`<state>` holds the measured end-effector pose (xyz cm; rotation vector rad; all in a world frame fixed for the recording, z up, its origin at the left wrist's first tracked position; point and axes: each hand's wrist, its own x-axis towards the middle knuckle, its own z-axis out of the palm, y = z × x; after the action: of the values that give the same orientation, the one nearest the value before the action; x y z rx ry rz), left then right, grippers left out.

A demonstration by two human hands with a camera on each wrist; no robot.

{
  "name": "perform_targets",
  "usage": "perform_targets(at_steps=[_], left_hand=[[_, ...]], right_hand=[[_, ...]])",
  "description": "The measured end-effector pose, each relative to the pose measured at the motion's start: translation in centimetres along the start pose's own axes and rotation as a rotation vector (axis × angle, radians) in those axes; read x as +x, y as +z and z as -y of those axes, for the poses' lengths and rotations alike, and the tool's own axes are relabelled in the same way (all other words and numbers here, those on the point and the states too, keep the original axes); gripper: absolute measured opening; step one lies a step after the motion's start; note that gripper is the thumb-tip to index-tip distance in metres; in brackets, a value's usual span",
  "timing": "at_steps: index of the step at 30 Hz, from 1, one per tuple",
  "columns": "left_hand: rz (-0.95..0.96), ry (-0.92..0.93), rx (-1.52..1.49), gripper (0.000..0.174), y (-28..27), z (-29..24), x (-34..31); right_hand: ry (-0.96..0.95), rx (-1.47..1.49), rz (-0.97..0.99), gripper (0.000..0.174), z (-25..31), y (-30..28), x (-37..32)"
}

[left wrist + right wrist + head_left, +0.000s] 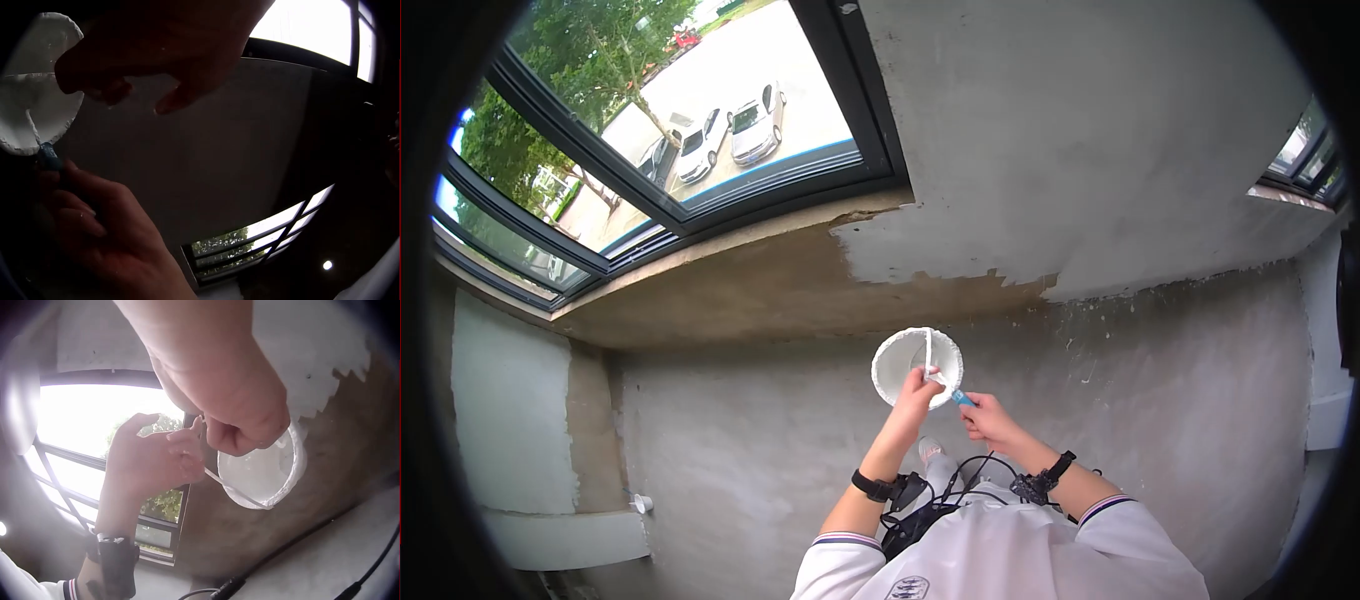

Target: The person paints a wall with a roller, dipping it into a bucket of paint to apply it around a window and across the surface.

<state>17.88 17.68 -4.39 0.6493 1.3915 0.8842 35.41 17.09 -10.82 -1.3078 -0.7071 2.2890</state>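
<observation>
A white bucket with a thickly crusted rim hangs in front of the body, its mouth facing up. My left hand grips the bucket's thin white handle, which spans the opening. Beside the rim, my right hand curls round the blue handle of a tool. In the left wrist view the tool's thin, white-coated shaft reaches into the bucket; I cannot tell what kind of tool it is. The right wrist view shows my left hand with fingers bent at the bucket handle.
Dark-framed windows stand at the left, with parked cars outside. Ahead, grey coating covers the upper wall above a bare brown strip. White splashes mark the concrete floor. Black cables hang at the waist, and a white pipe sticks out low at left.
</observation>
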Motion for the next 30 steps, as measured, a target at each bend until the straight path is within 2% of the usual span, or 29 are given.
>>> perform_targets(at_steps=[1, 2, 5, 7, 11, 13, 15, 17, 19, 20, 22, 24, 26, 29, 30], left_hand=[[0.032, 0.026, 0.03, 0.04, 1.2, 1.8, 0.5], [0.06, 0.05, 0.057, 0.038, 2.2, 3.5, 1.0], [0.091, 0.068, 0.209, 0.035, 4.8, 3.4, 0.2], [0.08, 0.082, 0.241, 0.033, 6.5, 2.1, -0.8], [0.105, 0.102, 0.319, 0.029, 8.6, 1.3, -1.9], [0.137, 0.131, 0.303, 0.027, 8.9, 3.3, -1.7], [0.188, 0.161, 0.277, 0.026, 9.4, 3.7, -2.1], [0.138, 0.172, 0.233, 0.027, 10.4, 2.3, -3.1], [0.094, 0.192, 0.178, 0.028, 10.9, 1.4, -3.3], [0.047, 0.174, 0.147, 0.029, 10.8, 1.1, -3.2], [0.011, 0.162, 0.117, 0.03, 10.4, 0.8, -2.5], [-0.114, 0.092, -0.059, 0.03, 9.4, 1.2, -0.5], [-0.095, 0.051, -0.106, 0.029, 8.2, 3.1, 1.8], [-0.057, -0.021, -0.134, 0.028, 9.7, 5.0, 2.8], [-0.046, -0.029, -0.12, 0.027, 9.9, 5.3, 2.8]], right_hand=[[-0.009, 0.143, 0.036, 0.009, 0.1, -1.0, -0.2], [-0.003, 0.152, 0.047, 0.009, -0.7, -2.7, 0.0], [0.014, 0.263, 0.145, 0.013, -3.0, -7.6, 0.3], [0.098, 0.344, 0.183, 0.019, -2.7, -9.2, -0.6], [0.129, 0.4, 0.236, 0.021, -2.4, -9.9, -2.7], [0.207, 0.595, 0.308, 0.02, -2.4, -9.7, -3.3], [0.218, 0.587, 0.336, 0.019, -1.9, -9.3, -4.1], [0.228, 0.573, 0.352, 0.019, -1.9, -9.4, -4.3], [0.004, -0.058, 0.209, 0.024, -2.6, -10.0, -3.3], [-0.008, -0.06, 0.208, 0.024, -2.9, -10.3, -3.1], [-0.363, -0.683, -0.073, 0.026, -3.0, -11.2, -3.3], [-0.332, -0.713, -0.119, 0.026, -2.6, -12.1, -3.9], [-0.29, -0.705, -0.185, 0.027, -2.8, -13.0, -4.8], [-0.256, -0.793, -0.203, 0.027, -4.0, -15.2, -6.8], [-0.311, -0.846, -0.205, 0.028, -4.0, -15.9, -8.1]])
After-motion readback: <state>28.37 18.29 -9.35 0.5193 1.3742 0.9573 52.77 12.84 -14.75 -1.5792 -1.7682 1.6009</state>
